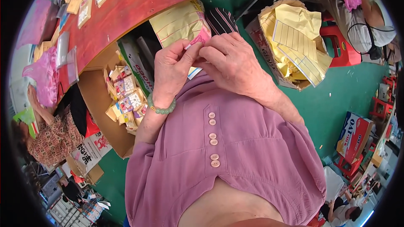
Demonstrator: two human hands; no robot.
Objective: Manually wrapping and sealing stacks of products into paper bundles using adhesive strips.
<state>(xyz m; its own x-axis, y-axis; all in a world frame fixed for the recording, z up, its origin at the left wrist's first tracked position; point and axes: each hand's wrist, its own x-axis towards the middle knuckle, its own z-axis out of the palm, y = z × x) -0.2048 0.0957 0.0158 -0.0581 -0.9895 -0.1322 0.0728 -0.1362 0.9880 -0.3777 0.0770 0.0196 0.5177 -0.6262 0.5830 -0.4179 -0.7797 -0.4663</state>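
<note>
My left hand (173, 65), with a green bead bracelet at its wrist, pinches a small pink and white printed piece (198, 40) between thumb and forefinger. Close against it, my right hand (236, 62) has its fingers bent and drawn together at the same spot. Whatever those right fingertips grip is hidden behind the knuckles. Beyond both hands, a creased yellow sheet (176, 23) with pink lines lies over my lap, and striped dark cloth (221, 19) shows beside it.
A red table (139, 6) curves across the top, bearing flat packs (85, 10). An open carton (99, 101) of small packets stands at left. Another carton (269, 52) at right holds crumpled yellow paper (299, 29). Beyond are a red stool (343, 52) and a co-worker's patterned sleeve (57, 136).
</note>
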